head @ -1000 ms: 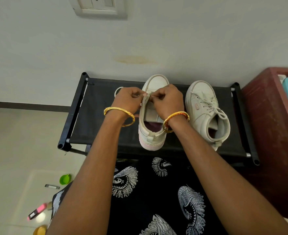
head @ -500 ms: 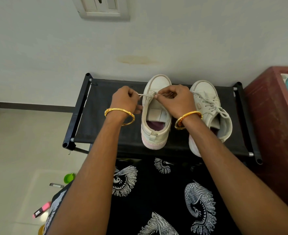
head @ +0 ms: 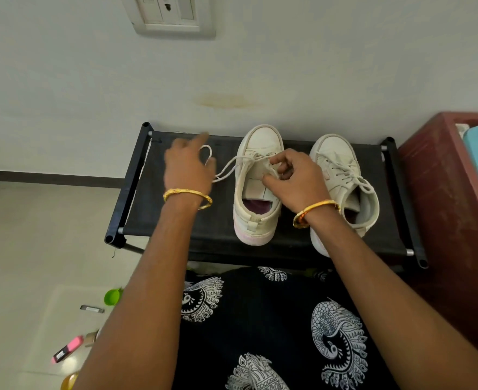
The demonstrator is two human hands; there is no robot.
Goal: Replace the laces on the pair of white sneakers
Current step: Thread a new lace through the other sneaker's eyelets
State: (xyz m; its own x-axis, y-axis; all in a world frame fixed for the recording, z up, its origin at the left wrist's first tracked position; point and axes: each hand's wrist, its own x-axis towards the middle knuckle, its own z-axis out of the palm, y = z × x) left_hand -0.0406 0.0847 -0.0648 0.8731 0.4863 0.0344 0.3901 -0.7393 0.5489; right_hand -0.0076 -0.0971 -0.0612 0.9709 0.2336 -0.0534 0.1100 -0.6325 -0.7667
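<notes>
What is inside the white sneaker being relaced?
Inside the left white sneaker, a purple insole shows at the heel, with the white tongue folded over ahead of it. Further toward the toe is hidden by the tongue and right hand.
</notes>
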